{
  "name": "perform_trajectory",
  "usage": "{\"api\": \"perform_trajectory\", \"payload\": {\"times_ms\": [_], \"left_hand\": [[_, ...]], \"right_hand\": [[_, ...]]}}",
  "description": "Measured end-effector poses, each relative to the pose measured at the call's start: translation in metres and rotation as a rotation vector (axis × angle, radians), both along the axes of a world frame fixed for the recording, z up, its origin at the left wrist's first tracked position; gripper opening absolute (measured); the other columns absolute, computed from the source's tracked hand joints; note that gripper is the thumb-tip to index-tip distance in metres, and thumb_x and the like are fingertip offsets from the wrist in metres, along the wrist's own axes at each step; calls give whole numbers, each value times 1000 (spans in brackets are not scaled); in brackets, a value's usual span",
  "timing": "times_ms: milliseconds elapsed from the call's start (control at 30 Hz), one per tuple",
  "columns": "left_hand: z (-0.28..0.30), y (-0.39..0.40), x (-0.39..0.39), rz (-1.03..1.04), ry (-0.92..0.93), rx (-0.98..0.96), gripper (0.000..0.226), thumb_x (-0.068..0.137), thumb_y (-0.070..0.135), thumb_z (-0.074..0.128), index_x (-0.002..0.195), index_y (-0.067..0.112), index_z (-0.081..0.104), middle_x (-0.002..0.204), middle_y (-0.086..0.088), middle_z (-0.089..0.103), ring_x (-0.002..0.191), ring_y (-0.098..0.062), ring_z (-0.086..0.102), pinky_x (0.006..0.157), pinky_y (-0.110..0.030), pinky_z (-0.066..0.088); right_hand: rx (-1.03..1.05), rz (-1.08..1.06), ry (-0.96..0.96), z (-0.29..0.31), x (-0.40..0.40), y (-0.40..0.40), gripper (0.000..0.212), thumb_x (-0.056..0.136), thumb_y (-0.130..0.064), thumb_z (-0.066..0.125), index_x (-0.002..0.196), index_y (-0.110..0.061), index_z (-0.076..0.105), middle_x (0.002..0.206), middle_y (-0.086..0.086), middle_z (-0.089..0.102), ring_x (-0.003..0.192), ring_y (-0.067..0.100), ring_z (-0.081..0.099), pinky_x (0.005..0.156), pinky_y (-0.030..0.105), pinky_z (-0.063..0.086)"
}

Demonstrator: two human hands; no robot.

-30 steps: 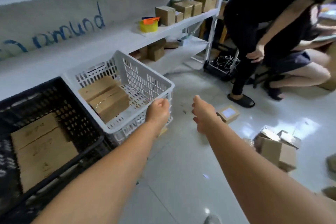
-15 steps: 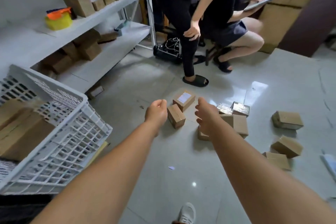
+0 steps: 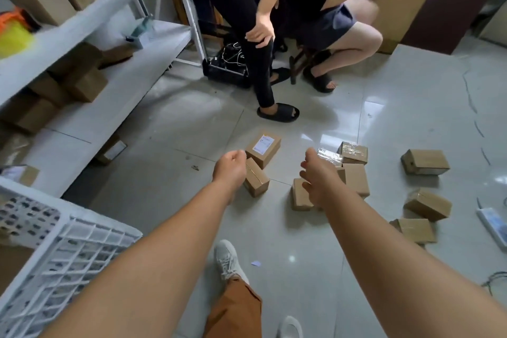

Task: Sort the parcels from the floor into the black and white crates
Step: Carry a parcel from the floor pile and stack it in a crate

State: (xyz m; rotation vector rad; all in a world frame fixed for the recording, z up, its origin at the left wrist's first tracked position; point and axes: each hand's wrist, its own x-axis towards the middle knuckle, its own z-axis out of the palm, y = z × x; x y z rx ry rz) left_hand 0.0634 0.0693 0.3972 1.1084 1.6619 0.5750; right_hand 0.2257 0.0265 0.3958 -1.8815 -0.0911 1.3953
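1. left hand (image 3: 230, 167): arm stretched forward over the floor, fingers curled into a loose fist, nothing held. it sits above the near end of a plain parcel (image 3: 255, 178), overlapping it in view; contact cannot be told.
2. right hand (image 3: 315, 177): arm stretched forward, fingers loosely bent and spread, holding nothing. it hangs over a cluster of parcels and hides part of it.
3. labelled parcel (image 3: 264, 147): brown box with a white label on top, on the tiled floor (image 3: 164, 173) just beyond the plain parcel, touching or nearly so.
4. cluster under the right hand: low box (image 3: 300, 195), larger box (image 3: 356, 180), two tape-wrapped boxes (image 3: 354, 152) behind them.
5. three more parcels lie well apart to the right; nearest to the camera is one at (image 3: 415, 230).
6. white crate (image 3: 68, 252): lower left corner of view, lattice walls, only partly in frame. black crate not in frame.
7. white shelving (image 3: 82, 22) on the left carries further brown boxes.
8. two other persons beyond the parcels: one standing in black trousers (image 3: 260, 63), one seated.
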Motion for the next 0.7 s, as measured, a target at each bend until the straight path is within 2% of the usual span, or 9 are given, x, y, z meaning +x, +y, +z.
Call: {"api": "perform_trajectory", "payload": {"times_ms": [100, 200, 367, 433, 467, 533, 600, 633, 700], "left_hand": [[-18, 46, 0, -43, -3, -25, 17, 94, 31, 39, 88, 24, 53, 91, 2, 54, 97, -21, 56, 85, -34, 47], [-34, 94, 1, -71, -17, -68, 18, 94, 31, 40, 89, 23, 55, 87, 5, 53, 100, -22, 58, 83, -33, 47], [-70, 161, 4, -132, 34, -122, 29, 93, 33, 40, 108, 18, 59, 111, -9, 62, 110, -32, 59, 85, -34, 47], [-89, 183, 6, -150, 58, -144, 27, 93, 32, 39, 100, 16, 60, 106, -14, 63, 96, -36, 59, 76, -32, 45], [-98, 192, 8, -163, 66, -149, 23, 94, 31, 38, 94, 18, 57, 98, -12, 60, 86, -33, 55, 72, -30, 42], [-121, 209, 11, -192, 90, -149, 16, 97, 29, 38, 96, 22, 52, 94, -5, 54, 85, -23, 47, 73, -27, 36], [-148, 225, 13, -241, 125, -136, 21, 98, 29, 37, 102, 20, 56, 96, -2, 51, 88, -22, 45, 74, -26, 33], [-164, 233, 15, -267, 150, -134, 22, 98, 29, 37, 98, 20, 57, 96, -2, 50, 89, -22, 44, 75, -27, 32], [-196, 248, 17, -289, 195, -129, 24, 98, 29, 35, 76, 27, 45, 94, -2, 46, 88, -22, 40, 74, -29, 31]], "right_hand": [[-34, -44, -11, -12, -1, 37, 39, 93, -42, 41, 118, -14, 51, 132, 6, 54, 118, 23, 54, 86, 36, 42], [-69, -98, -10, -25, -4, 78, 40, 93, -43, 41, 119, -14, 50, 125, 5, 56, 110, 23, 55, 76, 33, 39], [-108, -172, 0, -61, -5, 132, 39, 89, -47, 43, 114, -19, 54, 119, 3, 55, 103, 22, 57, 73, 31, 41], [-139, -168, -11, -86, -2, 148, 38, 84, -49, 43, 101, -19, 57, 113, 1, 58, 104, 23, 59, 76, 33, 42], [-158, -166, -15, -99, 0, 155, 37, 83, -50, 43, 95, -19, 57, 108, 0, 58, 104, 22, 60, 77, 33, 42], [-189, -186, -3, -127, 2, 169, 34, 85, -50, 44, 91, -20, 57, 108, 0, 59, 101, 18, 61, 78, 31, 43], [-220, -184, 27, -158, 3, 182, 31, 90, -48, 44, 88, -19, 55, 119, 0, 61, 108, 20, 60, 84, 31, 42], [-227, -177, 43, -174, 3, 189, 29, 91, -45, 43, 88, -18, 54, 123, 3, 60, 107, 21, 60, 82, 30, 39], [-220, -167, 58, -210, 6, 201, 25, 91, -39, 42, 85, -17, 51, 104, 7, 58, 88, 21, 53, 75, 31, 33]]}}
